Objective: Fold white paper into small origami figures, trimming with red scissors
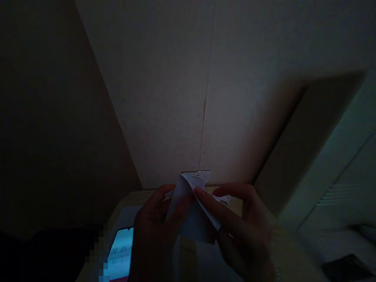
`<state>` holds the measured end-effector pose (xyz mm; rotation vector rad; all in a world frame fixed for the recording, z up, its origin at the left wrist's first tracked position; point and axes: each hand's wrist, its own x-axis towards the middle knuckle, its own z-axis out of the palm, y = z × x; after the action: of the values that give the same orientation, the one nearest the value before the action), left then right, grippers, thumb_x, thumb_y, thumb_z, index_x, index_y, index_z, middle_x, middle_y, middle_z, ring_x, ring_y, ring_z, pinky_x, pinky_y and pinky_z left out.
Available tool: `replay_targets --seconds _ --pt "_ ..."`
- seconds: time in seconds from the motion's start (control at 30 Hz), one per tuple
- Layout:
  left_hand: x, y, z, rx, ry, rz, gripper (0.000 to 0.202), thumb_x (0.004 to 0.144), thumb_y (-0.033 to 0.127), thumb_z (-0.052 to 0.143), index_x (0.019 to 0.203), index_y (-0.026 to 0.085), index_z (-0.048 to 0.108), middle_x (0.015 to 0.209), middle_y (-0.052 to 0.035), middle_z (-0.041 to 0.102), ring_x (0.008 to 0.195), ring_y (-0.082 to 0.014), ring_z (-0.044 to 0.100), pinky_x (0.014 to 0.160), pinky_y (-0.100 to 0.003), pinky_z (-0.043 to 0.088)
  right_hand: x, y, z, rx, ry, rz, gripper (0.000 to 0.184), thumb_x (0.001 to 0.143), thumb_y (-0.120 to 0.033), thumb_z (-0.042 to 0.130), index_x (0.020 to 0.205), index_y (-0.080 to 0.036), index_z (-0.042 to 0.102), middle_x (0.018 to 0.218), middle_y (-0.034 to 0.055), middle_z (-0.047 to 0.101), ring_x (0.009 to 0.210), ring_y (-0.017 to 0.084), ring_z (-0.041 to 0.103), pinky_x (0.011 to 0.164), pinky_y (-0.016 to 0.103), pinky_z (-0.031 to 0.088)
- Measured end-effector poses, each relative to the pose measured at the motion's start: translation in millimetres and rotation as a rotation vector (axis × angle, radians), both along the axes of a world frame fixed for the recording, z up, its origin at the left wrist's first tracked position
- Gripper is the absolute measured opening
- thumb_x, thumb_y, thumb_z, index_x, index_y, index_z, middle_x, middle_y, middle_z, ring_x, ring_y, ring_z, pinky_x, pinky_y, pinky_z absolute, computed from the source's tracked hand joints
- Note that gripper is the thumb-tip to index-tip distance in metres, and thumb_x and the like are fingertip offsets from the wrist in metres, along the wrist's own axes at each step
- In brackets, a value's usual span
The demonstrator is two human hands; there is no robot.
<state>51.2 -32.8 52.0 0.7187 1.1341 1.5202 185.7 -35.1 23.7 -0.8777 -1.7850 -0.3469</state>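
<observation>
In the dim head view, a partly folded sheet of white paper (188, 219) is held up between both hands. My left hand (160, 225) grips its left side, the thumb lying across the front. On the other side, my right hand (242, 223) holds the folded flap, with a fingertip pressed near the crease. Behind the paper's upper edge shows the top of a flat, shiny-edged object (202, 172), whose kind I cannot make out. Small white paper points (225, 199) stick out behind the right fingers; whether they belong to the same sheet is unclear.
A lit phone (120, 250) showing timer digits lies on the wooden table (133, 196), left of my left hand. Pale sheets lie under my hands. A wall (170, 117) with a vertical seam rises behind the table. A dark flat object (348, 268) is at the lower right.
</observation>
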Motion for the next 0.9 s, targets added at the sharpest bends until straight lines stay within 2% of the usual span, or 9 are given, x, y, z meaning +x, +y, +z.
replay_targets --seconds 0.13,0.3,0.4,0.5,0.7,0.9 --pt "1.5 -1.1 2.8 -0.038 0.023 0.016 0.024 0.053 0.026 0.086 0.071 0.020 0.070 0.053 0.0028 0.070 0.046 -0.0138 0.065 0.043 -0.018 0.050 8.8 3.3 -4.6 -0.068 0.016 0.009 0.047 0.084 -0.007 0.052 0.125 -0.025 0.062 0.110 0.0066 0.050 0.095 0.019 0.058 0.073 0.032 0.056" --pt "2.1 2.2 -0.9 -0.033 0.023 -0.016 0.022 0.054 0.028 0.086 0.068 0.021 0.071 0.051 0.0033 0.070 0.043 -0.0126 0.062 0.043 -0.018 0.050 6.4 4.2 -7.3 -0.102 -0.004 0.041 0.048 0.087 -0.008 0.050 0.131 -0.024 0.058 0.112 0.0059 0.050 0.097 0.017 0.058 0.079 0.030 0.056" --pt "2.3 3.4 -4.5 -0.021 0.062 -0.028 0.017 0.059 0.029 0.082 0.071 0.024 0.072 0.057 0.0021 0.074 0.048 -0.0164 0.066 0.047 -0.022 0.052 -0.2 5.3 -8.7 -0.111 -0.002 0.044 0.045 0.088 -0.009 0.049 0.130 -0.025 0.058 0.108 0.0050 0.052 0.093 0.017 0.059 0.079 0.029 0.056" --pt "2.2 4.6 -5.7 -0.035 0.070 -0.005 0.014 0.059 0.029 0.081 0.070 0.024 0.073 0.059 0.0018 0.075 0.050 -0.0165 0.067 0.048 -0.022 0.052 -4.4 8.3 -10.3 -0.118 -0.014 0.030 0.043 0.089 -0.010 0.049 0.127 -0.026 0.060 0.104 0.0042 0.052 0.089 0.017 0.059 0.075 0.028 0.056" --pt "2.0 6.6 -6.7 0.005 0.021 0.020 0.010 0.059 0.022 0.079 0.065 0.027 0.074 0.061 0.0040 0.076 0.050 -0.0151 0.068 0.047 -0.020 0.052 -5.3 11.0 -9.4 -0.119 -0.074 0.022 0.048 0.086 -0.004 0.044 0.129 -0.022 0.058 0.107 0.0043 0.048 0.092 0.015 0.057 0.079 0.025 0.055" --pt "1.8 4.5 -3.6 0.059 -0.030 -0.034 0.013 0.060 0.016 0.075 0.069 0.025 0.074 0.059 0.0030 0.075 0.052 -0.0152 0.070 0.047 -0.018 0.051 -7.9 7.6 -8.2 -0.123 -0.066 0.005 0.051 0.088 -0.005 0.041 0.132 -0.024 0.057 0.107 0.0041 0.047 0.092 0.016 0.053 0.082 0.027 0.054"
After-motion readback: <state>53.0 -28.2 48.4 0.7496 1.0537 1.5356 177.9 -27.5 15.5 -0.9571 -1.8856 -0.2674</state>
